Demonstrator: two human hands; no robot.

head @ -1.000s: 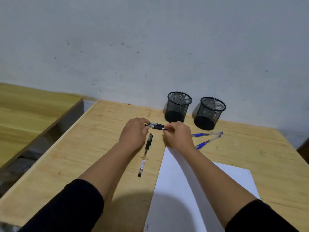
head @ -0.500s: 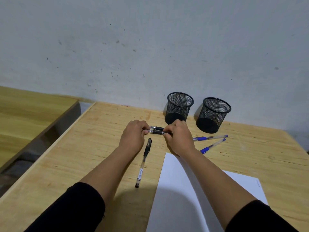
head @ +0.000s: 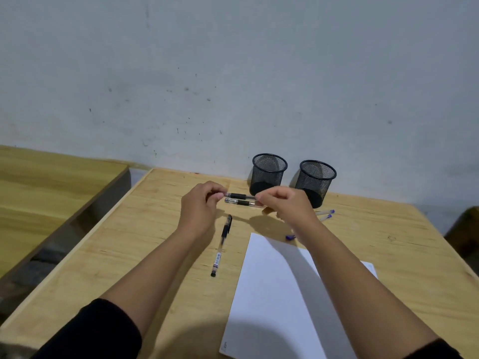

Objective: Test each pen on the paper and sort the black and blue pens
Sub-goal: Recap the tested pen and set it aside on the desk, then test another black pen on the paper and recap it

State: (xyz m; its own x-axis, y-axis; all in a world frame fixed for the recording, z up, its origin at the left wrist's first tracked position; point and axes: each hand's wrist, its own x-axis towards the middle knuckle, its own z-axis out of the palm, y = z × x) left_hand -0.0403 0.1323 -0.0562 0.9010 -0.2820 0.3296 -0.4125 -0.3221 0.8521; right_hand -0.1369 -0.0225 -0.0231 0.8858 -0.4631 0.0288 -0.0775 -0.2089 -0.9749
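Note:
My left hand (head: 199, 211) and my right hand (head: 287, 206) each pinch one end of a black pen (head: 239, 196), held level just above the table. Right below it is a second black pen (head: 241, 202), whose right end runs under my right hand. A third black pen (head: 222, 244), capped, lies on the wood beside my left wrist. Two blue pens (head: 326, 214) lie to the right, mostly hidden by my right hand and forearm, with one blue end (head: 290, 237) showing beside my forearm. The white paper (head: 272, 294) lies under my right forearm.
Two black mesh cups, the left cup (head: 269, 172) and the right cup (head: 316, 180), stand by the wall behind my hands. The wooden table (head: 145, 255) ends close on the left, with a gap and a lower wooden surface (head: 39, 203) beyond.
My hands have drawn slightly apart, so more of the held pen shows between them. The other pens and the paper lie as before.

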